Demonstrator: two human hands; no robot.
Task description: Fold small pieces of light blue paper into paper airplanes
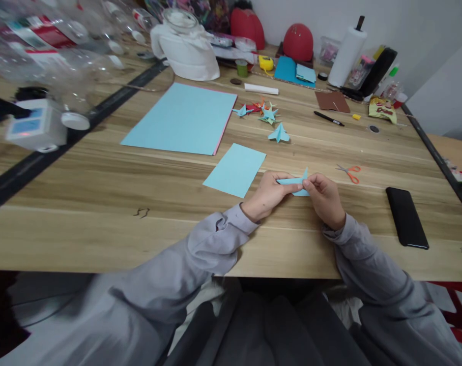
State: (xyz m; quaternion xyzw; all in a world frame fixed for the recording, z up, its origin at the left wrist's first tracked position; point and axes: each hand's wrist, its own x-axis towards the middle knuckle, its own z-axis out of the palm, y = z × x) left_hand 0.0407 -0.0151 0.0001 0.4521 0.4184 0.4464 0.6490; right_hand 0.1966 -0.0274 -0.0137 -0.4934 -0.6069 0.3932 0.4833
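A small folded piece of light blue paper (292, 181) is held just above the wooden table (170, 239). My left hand (271, 193) grips its left side between thumb and fingers. With thumb and forefinger, my right hand (324, 195) pinches its right end, where a narrow pointed flap stands up. Part of the folded paper is hidden by my fingers. Left of my hands lies a flat light blue sheet (235, 170). Beyond them rest a blue folded paper plane (279, 133) and a cluster of coloured folded paper pieces (268, 114).
A stack of large blue sheets (181, 119) lies further back. Orange-handled scissors (351, 173) and a black phone (407, 217) are at the right, with a black pen (328, 118) behind. Plastic bottles (55, 56) and a white box (38, 124) crowd the left.
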